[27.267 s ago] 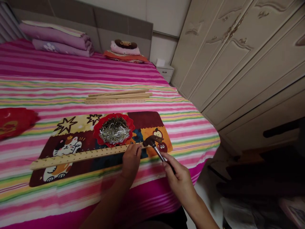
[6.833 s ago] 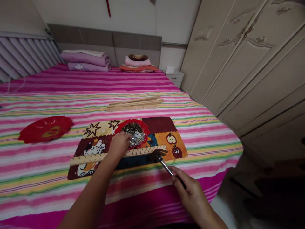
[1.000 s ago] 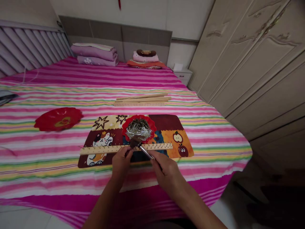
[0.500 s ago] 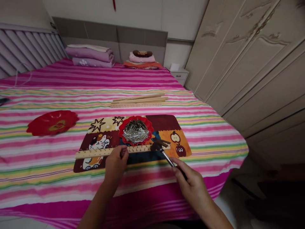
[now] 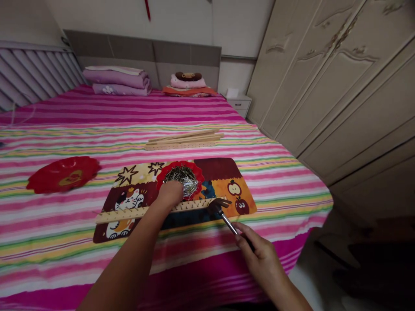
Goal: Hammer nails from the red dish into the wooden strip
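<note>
My right hand [image 5: 257,250] is closed round the handle of a claw hammer [image 5: 229,223]. The hammer's dark head rests by the right end of a long pale wooden strip [image 5: 192,205], which has a row of nails standing in it. My left hand [image 5: 171,193] reaches over the near rim of a red scalloped dish [image 5: 200,178]. Its fingers are hidden at the heap of silvery nails [image 5: 190,183] in that dish. Strip and dish lie on a patterned mat [image 5: 214,168] with cat and apple pictures.
Several wooden strips [image 5: 186,140] lie behind the mat. An upturned-looking red plate [image 5: 65,174] lies to the left on the striped bedspread [image 5: 58,242]. Folded bedding [image 5: 118,80] sits at the headboard. A wardrobe [image 5: 324,86] stands right of the bed.
My left hand has moved from the wooden strip up and forward to the nails in the red dish. My right hand keeps the hammer in nearly the same place. The view has shifted slightly.
</note>
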A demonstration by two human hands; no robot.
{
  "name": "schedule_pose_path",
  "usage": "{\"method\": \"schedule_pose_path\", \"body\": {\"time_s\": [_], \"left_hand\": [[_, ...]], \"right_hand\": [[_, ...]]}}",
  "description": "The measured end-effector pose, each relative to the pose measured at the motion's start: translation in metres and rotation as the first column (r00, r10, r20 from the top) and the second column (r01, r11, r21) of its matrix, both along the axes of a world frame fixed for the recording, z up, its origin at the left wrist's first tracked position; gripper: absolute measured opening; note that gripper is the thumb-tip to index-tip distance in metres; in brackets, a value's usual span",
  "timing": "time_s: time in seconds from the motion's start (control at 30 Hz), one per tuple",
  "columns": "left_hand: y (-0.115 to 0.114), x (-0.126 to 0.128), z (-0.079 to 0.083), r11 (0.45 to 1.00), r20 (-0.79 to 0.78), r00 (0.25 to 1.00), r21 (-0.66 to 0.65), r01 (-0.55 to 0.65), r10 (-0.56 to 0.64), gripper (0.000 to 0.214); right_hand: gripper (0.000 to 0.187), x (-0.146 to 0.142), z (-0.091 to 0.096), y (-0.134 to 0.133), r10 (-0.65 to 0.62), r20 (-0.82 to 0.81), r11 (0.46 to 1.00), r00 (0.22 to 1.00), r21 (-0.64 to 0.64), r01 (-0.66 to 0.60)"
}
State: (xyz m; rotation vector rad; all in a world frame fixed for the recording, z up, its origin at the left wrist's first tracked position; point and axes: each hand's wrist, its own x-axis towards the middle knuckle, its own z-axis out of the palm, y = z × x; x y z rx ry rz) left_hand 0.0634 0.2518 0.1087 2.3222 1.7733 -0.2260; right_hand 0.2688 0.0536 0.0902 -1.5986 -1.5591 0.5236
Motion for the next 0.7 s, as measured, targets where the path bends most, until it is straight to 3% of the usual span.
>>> {"method": "schedule_pose_path", "body": {"time_s": [0.23,0.37,0.47,0.57,0.63,0.7], "left_hand": [[-0.002,-0.021,0.003,0.999,0.118,0.993,0.052,0.013,-0.019,0.020],[-0.001,-0.038,0.006,0.993,0.368,0.928,0.069,-0.092,0.061,0.014],[-0.003,-0.047,0.004,0.982,0.583,0.805,0.064,-0.180,0.110,0.012],[-0.009,-0.056,0.003,0.965,0.746,0.637,-0.029,-0.261,0.195,0.016],[-0.018,-0.062,0.004,0.947,0.842,0.481,-0.101,-0.306,0.245,0.020],[-0.031,-0.069,0.005,0.921,0.908,0.267,-0.237,-0.308,0.323,0.029]], "right_hand": [[0.030,-0.002,0.001,-0.001,0.007,-0.014,1.000,1.000,0.003,-0.007],[0.031,-0.005,0.001,-0.001,0.017,-0.011,1.000,1.000,-0.015,-0.017],[0.031,-0.007,-0.002,-0.002,0.030,-0.017,0.999,0.999,-0.026,-0.030],[0.030,-0.010,-0.004,-0.003,0.035,-0.031,0.999,0.999,-0.033,-0.036],[0.031,-0.011,-0.005,-0.004,0.043,-0.038,0.998,0.998,-0.046,-0.045],[0.031,-0.010,-0.006,-0.005,0.053,-0.039,0.996,0.998,-0.064,-0.056]]}}
